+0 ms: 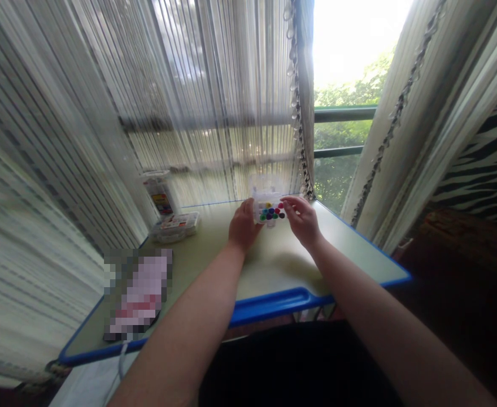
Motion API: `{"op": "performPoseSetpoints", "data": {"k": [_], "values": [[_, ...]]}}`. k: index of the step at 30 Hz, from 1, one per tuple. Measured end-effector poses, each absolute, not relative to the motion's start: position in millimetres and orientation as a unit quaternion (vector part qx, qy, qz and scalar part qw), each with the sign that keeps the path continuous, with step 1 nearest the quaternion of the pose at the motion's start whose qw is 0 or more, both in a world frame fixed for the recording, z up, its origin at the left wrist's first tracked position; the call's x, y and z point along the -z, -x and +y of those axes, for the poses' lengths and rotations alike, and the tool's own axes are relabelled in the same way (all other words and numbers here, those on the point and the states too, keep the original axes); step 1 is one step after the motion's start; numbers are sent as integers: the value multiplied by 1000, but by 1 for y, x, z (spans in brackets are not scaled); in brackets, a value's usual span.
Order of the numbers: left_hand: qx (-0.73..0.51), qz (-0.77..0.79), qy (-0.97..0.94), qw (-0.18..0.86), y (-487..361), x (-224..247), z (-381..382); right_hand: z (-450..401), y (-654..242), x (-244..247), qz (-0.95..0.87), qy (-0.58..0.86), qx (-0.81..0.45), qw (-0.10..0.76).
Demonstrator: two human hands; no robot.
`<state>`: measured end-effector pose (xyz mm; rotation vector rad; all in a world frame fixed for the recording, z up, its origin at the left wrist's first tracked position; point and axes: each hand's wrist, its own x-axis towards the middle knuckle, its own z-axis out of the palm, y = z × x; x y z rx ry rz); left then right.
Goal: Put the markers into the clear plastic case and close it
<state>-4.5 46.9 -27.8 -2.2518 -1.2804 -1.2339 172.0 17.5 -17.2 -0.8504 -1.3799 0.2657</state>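
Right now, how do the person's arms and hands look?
The left forearm and right forearm are bare, no sleeves in view. The left hand and right hand are gloveless, with no watch or bracelet visible. I cannot tell if the fingers wear rings.

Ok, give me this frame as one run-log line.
left hand: holds clear case | right hand: at reddish piece, contact unclear | case: open, coloured pieces inside | nearby: blue-edged table

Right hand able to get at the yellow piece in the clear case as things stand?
Likely yes: the yellow piece shows uncovered, the right hand is right beside the clear case, and the left hand holds the opposite side.
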Motion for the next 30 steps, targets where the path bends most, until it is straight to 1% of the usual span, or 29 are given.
{"op": "performPoseSetpoints", "data": {"k": [4, 7, 10, 15, 19, 25, 30], "values": [[414, -436, 787, 139, 2, 27, 44, 29, -179, 19, -504, 410, -215, 729], [391, -426, 803, 147, 0, 27, 43, 36, -183, 19, -444, 433, -299, 725], [372, -421, 812, 160, 0, 27, 43, 38, -182, 19, -434, 420, -348, 717], [370, -419, 812, 167, 0, 26, 42, 37, -179, 20, -497, 364, -375, 693], [367, -425, 810, 166, 0, 26, 42, 37, -182, 20, -489, 347, -394, 697], [368, -429, 808, 165, -1, 26, 41, 37, -182, 20, -520, 352, -393, 672], [352, -426, 816, 168, 1, 25, 40, 33, -174, 22, -482, 365, -424, 674]]}}
